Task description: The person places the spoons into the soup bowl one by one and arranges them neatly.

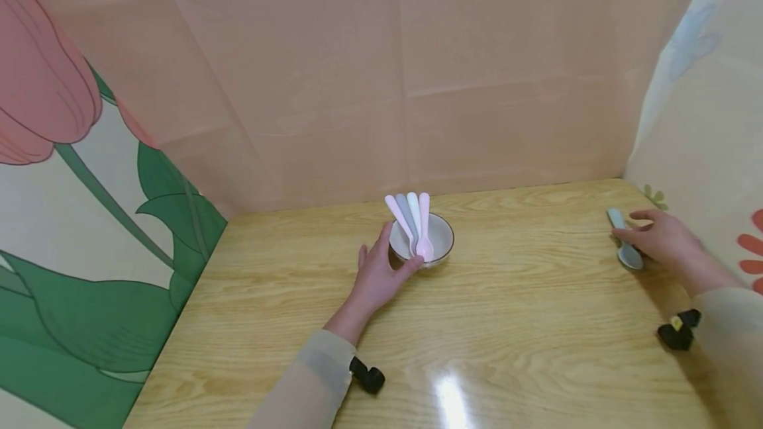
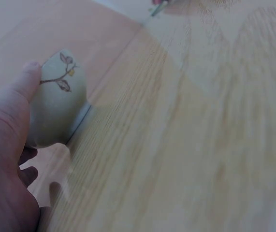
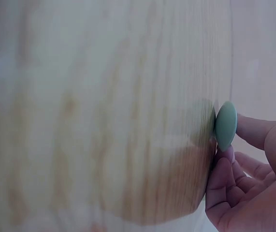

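Observation:
My left hand holds the near left side of a small white bowl, thumb at the front and fingers round the side. In the left wrist view the bowl shows a brown leaf sprig on its outside. Several spoons in pink, grey and white lean in the bowl, handles up. At the table's right side my right hand pinches a pale green spoon near its handle. The right wrist view shows the spoon's rounded green end between thumb and fingers, close to the tabletop.
The wooden table meets a plain pinkish backdrop at its far edge. A flower-printed sheet borders the left side, and another printed sheet stands close beside the right hand.

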Demonstrator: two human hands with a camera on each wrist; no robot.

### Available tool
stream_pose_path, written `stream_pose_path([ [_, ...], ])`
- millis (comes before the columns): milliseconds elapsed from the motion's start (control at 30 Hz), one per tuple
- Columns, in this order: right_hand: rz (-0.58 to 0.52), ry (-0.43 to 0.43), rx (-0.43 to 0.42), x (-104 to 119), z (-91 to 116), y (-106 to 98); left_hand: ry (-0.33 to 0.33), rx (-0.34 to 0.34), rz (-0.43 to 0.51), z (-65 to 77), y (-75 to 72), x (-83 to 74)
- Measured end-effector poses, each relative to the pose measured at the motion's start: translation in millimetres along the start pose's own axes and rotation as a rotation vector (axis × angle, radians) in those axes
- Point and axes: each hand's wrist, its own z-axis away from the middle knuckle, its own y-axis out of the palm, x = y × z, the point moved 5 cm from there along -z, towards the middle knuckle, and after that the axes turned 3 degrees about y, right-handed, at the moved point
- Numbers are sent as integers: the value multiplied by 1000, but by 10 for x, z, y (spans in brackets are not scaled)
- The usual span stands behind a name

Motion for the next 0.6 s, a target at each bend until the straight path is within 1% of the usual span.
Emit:
stream_pose_path([
  [267, 1, -10, 9, 2, -4, 31, -3, 9, -12, 11, -2, 29],
  [600, 6, -44, 20, 34, -13, 41, -1, 3, -9, 11, -9, 17],
])
